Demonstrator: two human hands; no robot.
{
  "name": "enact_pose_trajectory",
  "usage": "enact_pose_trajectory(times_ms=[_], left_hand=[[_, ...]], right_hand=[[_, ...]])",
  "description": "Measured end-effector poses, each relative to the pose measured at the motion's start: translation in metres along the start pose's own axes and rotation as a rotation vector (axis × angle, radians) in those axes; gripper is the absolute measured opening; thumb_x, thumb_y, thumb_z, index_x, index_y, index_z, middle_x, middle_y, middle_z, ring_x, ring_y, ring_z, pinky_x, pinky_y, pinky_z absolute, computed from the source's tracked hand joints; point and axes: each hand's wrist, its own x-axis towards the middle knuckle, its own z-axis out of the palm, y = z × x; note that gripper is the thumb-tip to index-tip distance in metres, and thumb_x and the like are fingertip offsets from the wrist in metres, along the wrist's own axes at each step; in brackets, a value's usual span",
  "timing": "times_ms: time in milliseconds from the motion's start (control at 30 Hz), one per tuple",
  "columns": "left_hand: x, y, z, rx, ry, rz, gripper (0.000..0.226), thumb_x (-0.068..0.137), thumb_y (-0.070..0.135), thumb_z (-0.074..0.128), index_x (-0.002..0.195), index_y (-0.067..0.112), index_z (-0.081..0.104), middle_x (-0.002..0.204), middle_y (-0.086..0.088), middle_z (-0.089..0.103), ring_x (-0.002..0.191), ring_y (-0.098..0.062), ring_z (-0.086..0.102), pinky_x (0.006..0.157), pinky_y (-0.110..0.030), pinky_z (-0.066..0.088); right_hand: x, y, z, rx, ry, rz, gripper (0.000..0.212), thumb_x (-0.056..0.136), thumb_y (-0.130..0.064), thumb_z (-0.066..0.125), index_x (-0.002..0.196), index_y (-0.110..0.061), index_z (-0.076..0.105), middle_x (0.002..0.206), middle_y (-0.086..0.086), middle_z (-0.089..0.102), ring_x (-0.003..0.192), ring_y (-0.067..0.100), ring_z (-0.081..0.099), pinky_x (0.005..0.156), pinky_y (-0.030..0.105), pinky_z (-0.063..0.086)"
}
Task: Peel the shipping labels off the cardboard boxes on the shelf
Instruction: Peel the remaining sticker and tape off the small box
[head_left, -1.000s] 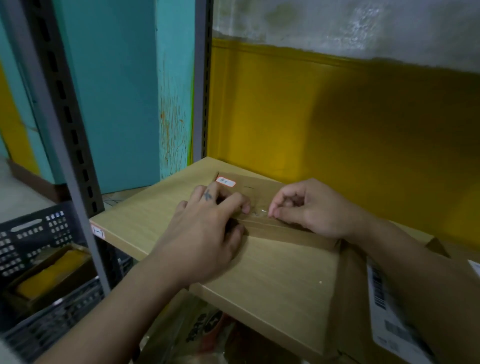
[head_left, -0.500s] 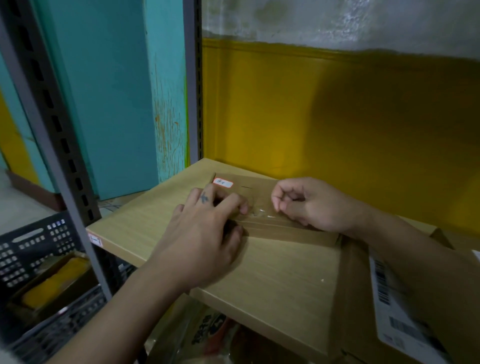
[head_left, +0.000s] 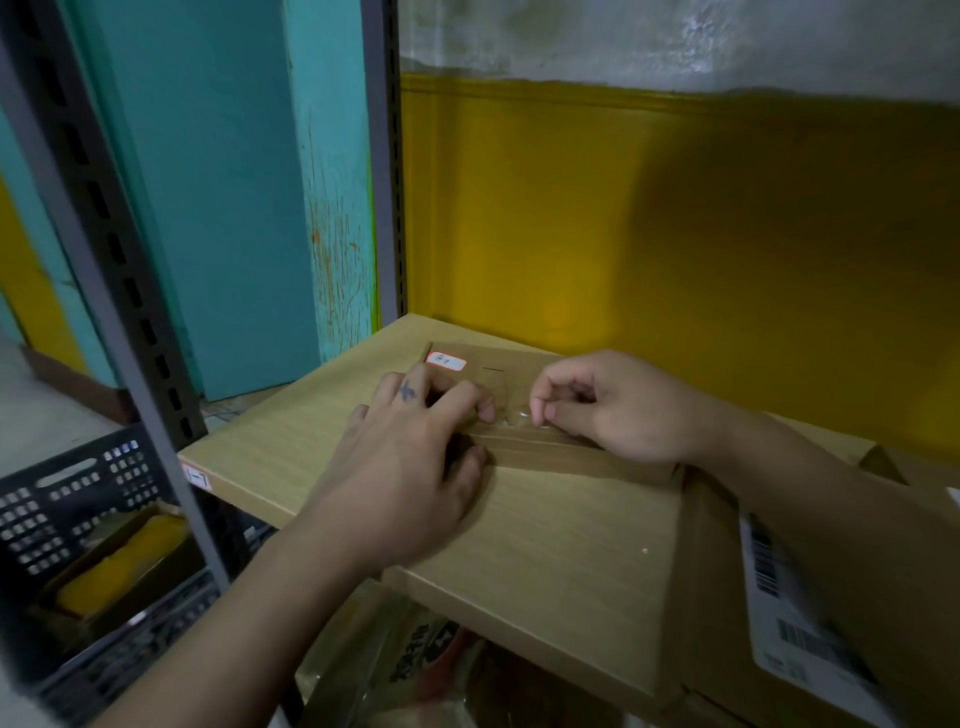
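A yellow-and-grey wall (head_left: 675, 234) backs a wood-grain shelf board (head_left: 571, 561) carried on a grey slotted upright (head_left: 130, 291). At the right end of the board stands a larger cardboard box (head_left: 711, 597), cut off by the frame edge and partly hidden by the right forearm. Its white shipping label (head_left: 800, 634) shows two barcodes, but the printed lines are too blurred to read and its lower corner runs out of view. A flat cardboard box (head_left: 582, 460) lies on the board towards the back, against the larger box. The left hand (head_left: 410, 467) holds it down, bent fingers on its top and the thumb against its near side, with a small dark mark on one finger. The right hand (head_left: 623, 410) is curled narrow, thumb and forefinger pinching the edge of a clear film (head_left: 519, 420) on the flat box's top; how far the film is lifted cannot be told. Below left is a black plastic crate (head_left: 67, 499) holding something yellow in a carton, dim and half hidden by the upright. Under the board, packaging (head_left: 415, 660) bears large dark characters, too cropped to read. A small label (head_left: 445, 362), white with a red border, sits at the flat box's far corner, its writing too small to read. A shelf tag (head_left: 197, 477) on the board's front edge reads "1-7", partly covered.
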Motion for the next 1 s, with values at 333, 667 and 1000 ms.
enact_pose_trajectory(times_ms=[333, 667, 1000], left_hand=[[0.000, 0.000, -0.002, -0.019, -0.017, -0.015, 0.026, 0.090, 0.045, 0.051, 0.113, 0.050, 0.039, 0.119, 0.011, 0.036, 0.105, -0.010, 0.032, 0.092, -0.039, 0.039], [0.000, -0.001, -0.003, -0.024, -0.010, -0.003, 0.027, 0.090, 0.045, 0.052, 0.113, 0.050, 0.039, 0.116, 0.013, 0.033, 0.101, -0.009, 0.031, 0.090, -0.037, 0.038], [0.000, 0.000, -0.003, -0.021, -0.016, -0.006, 0.027, 0.090, 0.046, 0.051, 0.114, 0.050, 0.039, 0.116, 0.014, 0.033, 0.102, -0.009, 0.031, 0.089, -0.037, 0.039]], right_hand=[[0.000, -0.001, -0.003, 0.091, -0.015, 0.091, 0.027, 0.084, 0.000, 0.049, 0.066, -0.017, 0.060, 0.049, -0.009, 0.050, 0.048, 0.002, 0.042, 0.057, 0.030, 0.034], [-0.001, 0.002, -0.002, 0.033, 0.011, -0.005, 0.017, 0.094, -0.013, 0.057, 0.087, -0.023, 0.069, 0.057, -0.008, 0.054, 0.050, 0.002, 0.043, 0.051, 0.020, 0.032], [-0.001, 0.000, -0.003, -0.039, -0.016, 0.009, 0.025, 0.091, -0.007, 0.056, 0.075, -0.024, 0.066, 0.059, -0.011, 0.054, 0.053, 0.002, 0.043, 0.056, 0.027, 0.034]])
